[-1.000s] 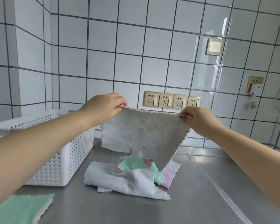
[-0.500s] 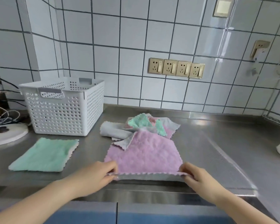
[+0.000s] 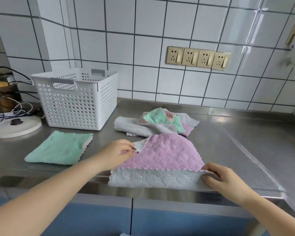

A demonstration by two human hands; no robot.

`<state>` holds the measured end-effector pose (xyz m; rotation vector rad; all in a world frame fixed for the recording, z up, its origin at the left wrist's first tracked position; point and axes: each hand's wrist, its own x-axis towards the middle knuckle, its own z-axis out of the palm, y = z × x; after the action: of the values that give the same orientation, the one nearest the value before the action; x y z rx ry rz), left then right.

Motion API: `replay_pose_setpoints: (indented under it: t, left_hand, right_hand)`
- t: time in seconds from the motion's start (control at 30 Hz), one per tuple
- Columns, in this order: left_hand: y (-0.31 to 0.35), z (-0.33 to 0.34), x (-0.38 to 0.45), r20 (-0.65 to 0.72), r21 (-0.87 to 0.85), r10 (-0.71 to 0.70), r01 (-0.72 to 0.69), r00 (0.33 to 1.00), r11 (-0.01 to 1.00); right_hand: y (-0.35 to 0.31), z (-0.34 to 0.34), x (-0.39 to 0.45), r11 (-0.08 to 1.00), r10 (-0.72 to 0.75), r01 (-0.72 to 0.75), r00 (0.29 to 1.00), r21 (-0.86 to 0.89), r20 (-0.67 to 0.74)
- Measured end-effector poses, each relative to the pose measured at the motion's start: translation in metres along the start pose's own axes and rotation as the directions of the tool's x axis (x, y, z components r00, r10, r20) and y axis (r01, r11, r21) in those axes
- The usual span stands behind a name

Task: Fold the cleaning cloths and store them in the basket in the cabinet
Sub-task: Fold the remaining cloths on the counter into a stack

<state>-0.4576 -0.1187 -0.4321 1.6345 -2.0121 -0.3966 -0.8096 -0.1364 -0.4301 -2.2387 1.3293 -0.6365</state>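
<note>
While the pink cloth [image 3: 162, 154] lies flat at the front edge of the steel counter [image 3: 245, 142], its far-left corner is pinched by the left hand [image 3: 117, 153] and its near-right grey edge is gripped by the right hand [image 3: 223, 178]. At 10 o'clock from it the white basket [image 3: 77, 101] is seen, and at 9 o'clock a folded green cloth [image 3: 58, 148].

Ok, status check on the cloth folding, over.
Left hand pinching pink cloth far corner; right hand gripping near edge. Cloth flat on counter, unfolded. Unfolded pile touching its far side; basket clear.
</note>
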Motion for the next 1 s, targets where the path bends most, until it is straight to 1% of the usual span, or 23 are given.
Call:
replay_pose_setpoints:
  t: [0.03, 0.07, 0.1, 0.17, 0.23, 0.27, 0.37, 0.43, 0.5, 0.53, 0.57, 0.6, 0.63, 0.67, 0.7, 0.73, 0.77, 0.8, 0.83, 0.93, 1.0]
  left_hand:
    - [-0.006, 0.001, 0.009, -0.019, 0.1, -0.008, 0.01, 1.0, 0.995]
    - [-0.012, 0.003, 0.016, -0.009, 0.179, -0.015, 0.017, 1.0, 0.984]
    - [-0.016, 0.004, 0.022, 0.025, 0.248, -0.024, 0.017, 0.999, 0.969]
    - [-0.017, 0.005, 0.031, 0.1, 0.32, -0.051, 0.017, 0.994, 0.947]
    - [-0.013, 0.005, 0.038, 0.107, 0.338, -0.053, 0.014, 0.993, 0.941]
    - [-0.013, 0.005, 0.04, 0.094, 0.319, -0.06, 0.027, 0.994, 0.947]
    - [-0.024, 0.003, 0.051, 0.034, 0.23, -0.171, 0.159, 0.985, 0.96]
    - [-0.033, 0.001, 0.057, 0.04, 0.231, -0.252, 0.236, 0.967, 0.944]
    - [-0.036, -0.001, 0.059, 0.041, 0.262, -0.287, 0.267, 0.957, 0.928]
    - [-0.036, -0.002, 0.058, 0.017, 0.279, -0.289, 0.274, 0.957, 0.921]
    - [-0.034, -0.003, 0.056, -0.042, 0.292, -0.271, 0.271, 0.962, 0.917]
    - [-0.029, -0.004, 0.052, -0.111, 0.286, -0.222, 0.245, 0.969, 0.926]
    - [-0.023, -0.007, 0.046, -0.149, 0.234, -0.151, 0.183, 0.977, 0.955]
    - [-0.016, -0.01, 0.038, -0.119, 0.149, -0.09, 0.107, 0.989, 0.983]
    - [-0.006, -0.013, 0.028, -0.023, 0.053, -0.032, 0.033, 0.999, 0.998]
    - [0.004, -0.017, 0.016, 0.118, -0.022, 0.012, -0.01, 0.993, 1.0]
    - [0.013, -0.018, 0.005, 0.253, -0.056, 0.038, -0.024, 0.967, 0.998]
    - [0.02, -0.018, -0.005, 0.336, -0.059, 0.048, -0.03, 0.941, 0.998]
    - [0.023, -0.018, -0.012, 0.37, -0.06, 0.064, -0.044, 0.927, 0.997]
    - [0.021, -0.016, -0.023, 0.341, -0.09, 0.071, -0.043, 0.937, 0.995]
    - [0.017, -0.016, -0.027, 0.331, -0.13, 0.05, -0.007, 0.942, 0.991]
  right_hand:
    - [0.0, 0.0, 0.001, 1.0, 0.003, -0.003, 1.0, 0.003, 0.004]
    - [0.0, 0.0, 0.002, 1.0, 0.002, -0.002, 1.0, 0.0, 0.007]
    - [0.0, 0.0, 0.003, 1.0, 0.0, 0.0, 1.0, -0.003, 0.013]
    - [0.0, 0.0, 0.004, 1.0, -0.005, 0.005, 1.0, -0.01, 0.023]
    - [0.0, 0.0, 0.004, 1.0, -0.008, 0.009, 1.0, -0.016, 0.025]
    - [0.0, 0.0, 0.004, 1.0, -0.009, 0.01, 1.0, -0.019, 0.025]
    - [0.0, -0.001, 0.005, 1.0, -0.014, 0.015, 0.999, -0.02, 0.029]
    - [-0.002, -0.001, 0.006, 1.0, -0.014, 0.015, 0.999, -0.02, 0.03]
    - [-0.002, -0.002, 0.006, 1.0, -0.013, 0.014, 0.999, -0.023, 0.031]
    - [-0.003, -0.002, 0.007, 1.0, -0.011, 0.012, 0.999, -0.021, 0.033]
    - [-0.002, -0.002, 0.007, 1.0, -0.008, 0.008, 0.999, -0.017, 0.034]
    - [-0.002, -0.002, 0.007, 1.0, -0.005, 0.006, 0.999, -0.015, 0.035]
    - [-0.002, -0.002, 0.007, 1.0, -0.002, 0.003, 0.999, -0.013, 0.036]
    - [-0.001, -0.002, 0.007, 1.0, -0.001, 0.002, 0.999, -0.013, 0.036]
    - [-0.001, -0.002, 0.008, 1.0, 0.001, -0.001, 0.999, -0.011, 0.033]
    - [-0.001, -0.002, 0.008, 1.0, 0.003, -0.003, 1.0, -0.006, 0.029]
    - [0.0, -0.003, 0.009, 1.0, 0.006, -0.006, 1.0, 0.0, 0.024]
    - [0.0, -0.002, 0.009, 1.0, 0.006, -0.006, 1.0, 0.005, 0.023]
    - [0.0, -0.003, 0.009, 1.0, 0.006, -0.006, 1.0, 0.006, 0.022]
    - [-0.002, -0.003, 0.009, 1.0, 0.002, -0.002, 1.0, 0.002, 0.02]
    - [-0.003, -0.002, 0.007, 1.0, -0.007, 0.007, 1.0, -0.012, 0.021]
